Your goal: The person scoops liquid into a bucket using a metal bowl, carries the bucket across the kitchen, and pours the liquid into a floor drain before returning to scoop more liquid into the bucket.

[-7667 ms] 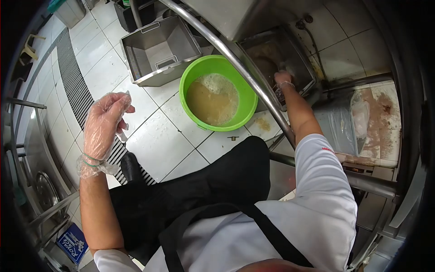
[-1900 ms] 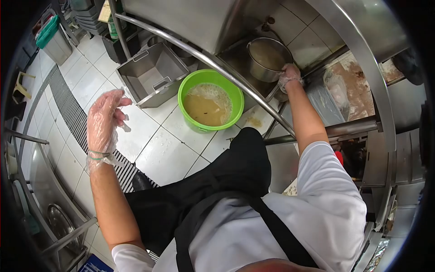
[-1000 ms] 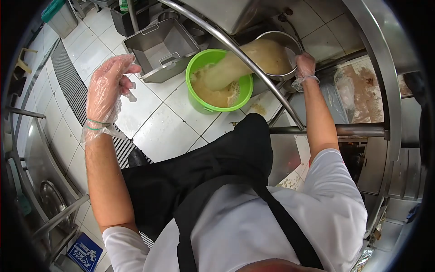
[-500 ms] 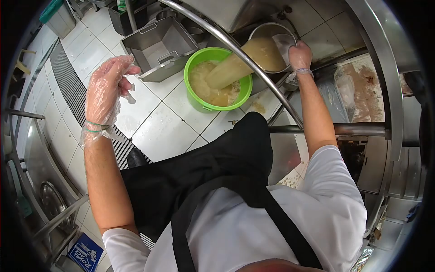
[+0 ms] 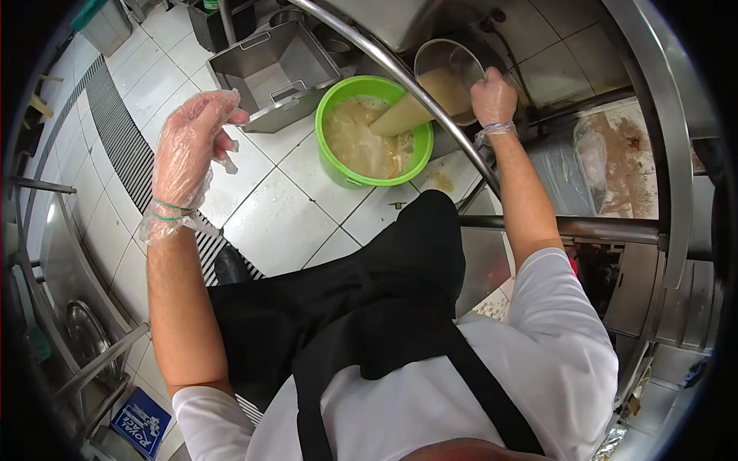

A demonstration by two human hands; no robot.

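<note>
My right hand [image 5: 493,98], in a clear plastic glove, is closed on the edge of a metal pot [image 5: 452,55]; whether it grips the rim or a handle is hidden. The pot is tipped on its side, and cloudy tan liquid [image 5: 407,115] streams from it into a lime green bucket [image 5: 332,163] on the floor. Foam and bits float on the liquid in the bucket. My left hand [image 5: 192,142], gloved and banded at the wrist, hangs in the air left of the bucket, fingers loosely bent and holding nothing.
A curved metal rail [image 5: 384,58] crosses in front of the stream. Left of the bucket stands a rectangular steel pan [image 5: 269,69] with handles. A floor drain grate [image 5: 115,131] runs along the white tiles. Plastic-wrapped material [image 5: 565,173] lies at right, behind a metal bar [image 5: 569,227].
The pot and my right hand have shifted slightly left. The stream has become narrower, and the bucket holds more liquid. My left hand has hardly moved.
</note>
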